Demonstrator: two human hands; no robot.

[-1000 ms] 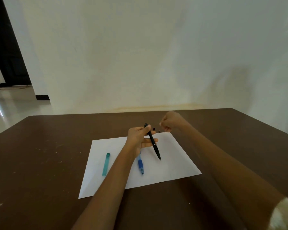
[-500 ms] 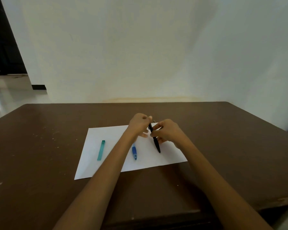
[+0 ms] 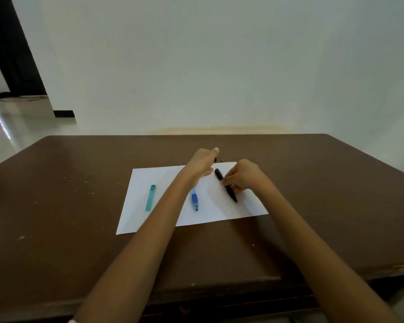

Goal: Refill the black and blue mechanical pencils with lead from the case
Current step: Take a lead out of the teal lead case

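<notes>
On paper (image 3: 163, 183), black pencil (image 3: 219, 176) in right hand (image 3: 244, 176)

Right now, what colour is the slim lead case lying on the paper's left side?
Translucent teal lead case, clearest in the head view.

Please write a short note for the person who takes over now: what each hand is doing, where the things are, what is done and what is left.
Right hand grips the black pencil at its middle; the tip points toward you, over the white paper.
Left hand reaches toward small dark bits at the paper's far edge; whether it holds anything I cannot tell.
Blue pencil lies on the paper, partly under the left forearm.
Green lead case lies on the paper at the left, untouched.
Done: whether the black pencil has lead, I cannot tell.
Left: the blue pencil, perhaps the black one too.
</notes>
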